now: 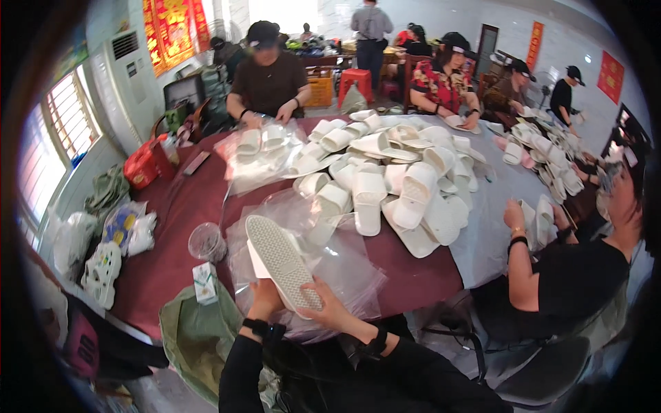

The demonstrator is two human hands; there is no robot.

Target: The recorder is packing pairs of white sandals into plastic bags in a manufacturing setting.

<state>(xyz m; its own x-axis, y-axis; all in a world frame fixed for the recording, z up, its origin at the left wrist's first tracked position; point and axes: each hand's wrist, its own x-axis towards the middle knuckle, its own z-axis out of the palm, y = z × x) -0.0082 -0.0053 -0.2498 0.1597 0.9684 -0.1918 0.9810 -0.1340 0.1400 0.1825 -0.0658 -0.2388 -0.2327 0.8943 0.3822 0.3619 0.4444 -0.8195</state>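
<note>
A white slide slipper (281, 260) is held up at a slant over the near edge of the table, its textured sole facing up. My right hand (326, 305) grips the heel end, thumb on the sole. My left hand (266, 299) is closed round the slipper's left side, its fingertips partly hidden. More white material shows behind the sole; I cannot tell whether it is the strap or a second slipper. Under both hands lie clear plastic bags (354, 275). Just beyond is a large heap of white slippers (368, 189).
A clear round tub (207, 242) and a small white box (204, 283) stand left of my hands. A green sack (189, 330) hangs open below. Several people work around the dark red table (165, 255); one at my right (571, 275) handles slippers. A white clog (103, 272) lies far left.
</note>
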